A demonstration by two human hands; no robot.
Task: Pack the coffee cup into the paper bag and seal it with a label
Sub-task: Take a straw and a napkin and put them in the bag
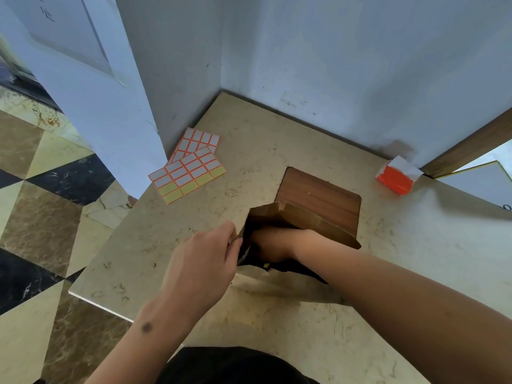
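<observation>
Left hand (205,261) pinching bag (310,223) rim, right hand (273,243) inside

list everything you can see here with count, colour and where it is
paper bag: 1, brown, open at the middle of the counter
label sheets: 2, white and yellow labels with orange borders, overlapping at the counter's far left
small box: 1, orange and white, far right by the wall
wooden panel: 1, brown, set in the counter behind the bag
counter: 1, beige stone, in a wall corner
coffee cup: not visible
left hand: 1, pinching the bag's left rim
right hand: 1, reaching inside the bag, fingers hidden
</observation>
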